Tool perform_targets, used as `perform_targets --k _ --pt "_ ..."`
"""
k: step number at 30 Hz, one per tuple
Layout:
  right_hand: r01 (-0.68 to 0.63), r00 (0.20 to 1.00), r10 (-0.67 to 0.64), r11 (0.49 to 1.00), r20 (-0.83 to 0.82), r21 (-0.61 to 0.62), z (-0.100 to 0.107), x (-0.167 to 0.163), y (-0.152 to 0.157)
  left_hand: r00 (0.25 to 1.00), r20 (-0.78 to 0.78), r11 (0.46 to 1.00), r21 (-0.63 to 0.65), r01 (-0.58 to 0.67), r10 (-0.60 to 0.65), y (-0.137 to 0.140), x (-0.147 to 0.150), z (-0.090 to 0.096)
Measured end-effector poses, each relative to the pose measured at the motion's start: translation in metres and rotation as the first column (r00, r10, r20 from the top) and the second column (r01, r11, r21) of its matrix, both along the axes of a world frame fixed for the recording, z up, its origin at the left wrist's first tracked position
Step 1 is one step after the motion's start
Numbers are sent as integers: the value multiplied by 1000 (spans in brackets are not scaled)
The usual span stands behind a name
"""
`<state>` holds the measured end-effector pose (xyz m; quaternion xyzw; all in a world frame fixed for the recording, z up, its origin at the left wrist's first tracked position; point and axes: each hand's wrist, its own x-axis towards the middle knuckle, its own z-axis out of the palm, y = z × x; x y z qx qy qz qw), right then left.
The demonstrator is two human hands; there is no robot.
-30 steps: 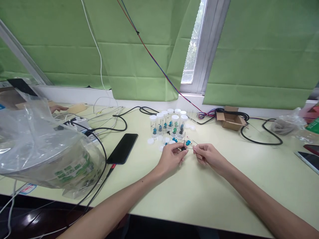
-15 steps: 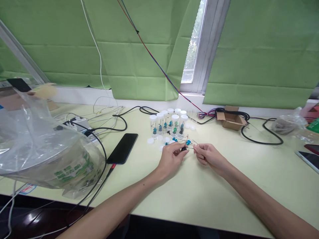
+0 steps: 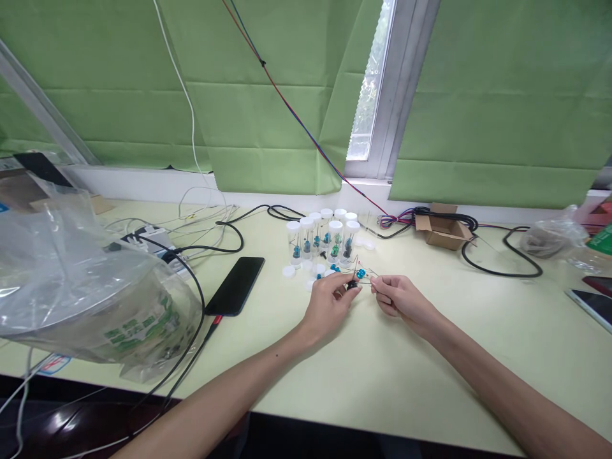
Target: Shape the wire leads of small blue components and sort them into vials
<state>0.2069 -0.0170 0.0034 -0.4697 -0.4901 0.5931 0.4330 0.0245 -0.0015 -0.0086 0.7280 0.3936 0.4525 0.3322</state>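
My left hand pinches a small black part from which thin wires stand up. My right hand is closed on the end of a thin metal wire that runs toward the black part. A small blue piece sits just beyond my fingertips, among the wires; whether it is joined to them I cannot tell. Behind both hands stand several clear tubes with white caps, holding blue, green and black parts. White caps and more blue pieces lie in front of the tubes.
A black phone lies left of my hands with a cable at its lower end. Further left is a large clear plastic bag. Black cables and an open cardboard box are at the back. Another phone lies far right.
The thin wires above the black part have tilted slightly. Both hands stay in nearly the same place, and a blurred pale shape at the far left is gone.
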Motion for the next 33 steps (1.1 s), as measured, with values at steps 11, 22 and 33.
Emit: perform_targets --k 11,22,33 --pt "68 992 -74 996 105 58 -3 -3 2 960 274 925 -345 157 -61 0 3 4" --pt "24 988 -40 994 147 107 -8 -6 -1 966 251 928 -341 149 -63 0 1 10" --pt "20 965 -76 975 249 222 -7 -7 -3 949 303 911 -362 199 -88 4 0 9"
